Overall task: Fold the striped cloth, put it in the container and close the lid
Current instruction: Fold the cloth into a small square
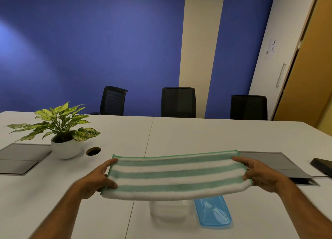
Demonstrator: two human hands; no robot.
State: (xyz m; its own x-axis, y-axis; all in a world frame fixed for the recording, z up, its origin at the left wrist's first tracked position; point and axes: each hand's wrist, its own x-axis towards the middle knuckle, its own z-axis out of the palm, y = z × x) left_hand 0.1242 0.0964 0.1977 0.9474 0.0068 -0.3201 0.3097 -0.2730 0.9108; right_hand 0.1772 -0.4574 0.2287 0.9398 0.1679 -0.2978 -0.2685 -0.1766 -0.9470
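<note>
Fluffy green-striped cloth (177,176), a folded band between gripping hands (179,177)

left hand (98,178) and right hand (258,174) raised apart, forearms extended forward, each pinching one end of cloth (177,176), thumbs on top

My single head view: looks forward and down across white table (197,134), close above fingers (111,162); chairs (178,102) and blue wall (89,50) well beyond fingertips.
</note>
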